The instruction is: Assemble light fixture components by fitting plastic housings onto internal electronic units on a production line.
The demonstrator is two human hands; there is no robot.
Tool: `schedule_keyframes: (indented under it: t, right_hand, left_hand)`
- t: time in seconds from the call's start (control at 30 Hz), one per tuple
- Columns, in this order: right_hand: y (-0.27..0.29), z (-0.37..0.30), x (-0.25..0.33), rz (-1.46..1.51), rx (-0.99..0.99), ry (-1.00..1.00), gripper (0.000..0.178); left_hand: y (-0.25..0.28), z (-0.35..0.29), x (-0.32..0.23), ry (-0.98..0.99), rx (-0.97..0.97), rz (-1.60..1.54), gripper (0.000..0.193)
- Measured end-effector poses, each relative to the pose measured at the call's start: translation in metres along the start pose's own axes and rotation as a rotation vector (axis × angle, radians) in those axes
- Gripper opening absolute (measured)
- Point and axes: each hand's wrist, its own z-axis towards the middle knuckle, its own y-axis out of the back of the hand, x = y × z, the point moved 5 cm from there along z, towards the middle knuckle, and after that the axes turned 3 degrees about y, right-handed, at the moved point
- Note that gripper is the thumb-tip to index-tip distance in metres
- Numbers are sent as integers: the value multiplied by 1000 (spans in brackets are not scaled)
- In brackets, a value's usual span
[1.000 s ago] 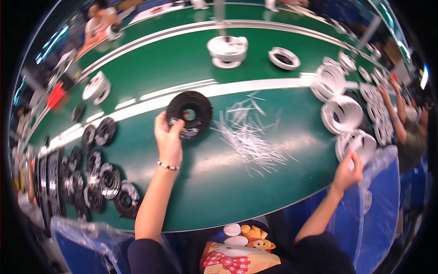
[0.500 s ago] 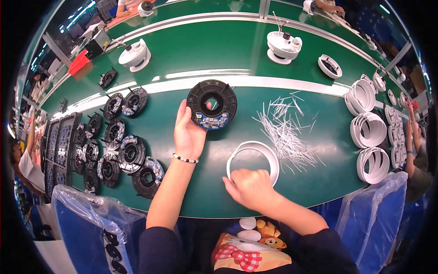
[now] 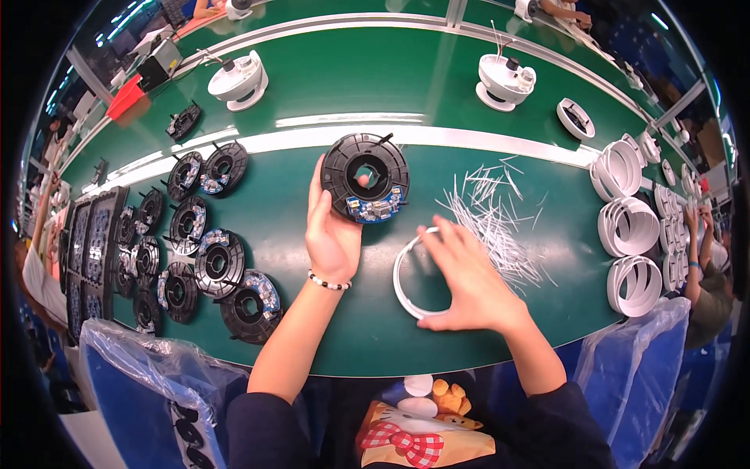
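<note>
My left hand (image 3: pixel 334 246) holds up a round black plastic housing (image 3: pixel 341 173) with a hole in its centre and a blue circuit board (image 3: pixel 376 206) along its lower edge. The fingers pass behind it, so their tips are partly hidden. To the right, a white plastic ring (image 3: pixel 402 291) lies on the green table. My right hand (image 3: pixel 478 281) spans that ring, with fingertips on its far rim and the thumb on its near rim. The hand covers the ring's right side.
More black housings (image 3: pixel 220 262) stand in rows at left, beside a dark tray (image 3: pixel 82 254). Thin white strips (image 3: pixel 492 227) are heaped beyond my right hand. White rings (image 3: pixel 633 285) are stacked at right. White round-based units (image 3: pixel 506 82) stand beyond the pale rail (image 3: pixel 461 139).
My right hand has opened from a curled pose and moved up and right, its fingers now across the white ring. The black housing has turned slightly in my left hand.
</note>
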Motion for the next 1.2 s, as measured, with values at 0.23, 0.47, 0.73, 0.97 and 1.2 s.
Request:
schedule_keyframes:
  t: [0.23,0.47,0.73,0.97,1.2]
  right_hand:
    - [6,10,-45,1476,-738,-157,83]
    - [1,21,-43,1270,-764,-88,99]
    - [2,17,-49,966,-594,38,102]
    - [0,14,-54,1063,-674,-65,107]
    - [2,11,-28,529,-682,73,109]
  left_hand:
    - [-19,-17,13,-160,49,194,51]
    - [-20,-30,49,164,261,453,69]
    - [-18,-20,43,764,200,6,48]
    - [-12,-19,54,523,91,252,38]
    - [-7,-40,58,709,287,170,51]
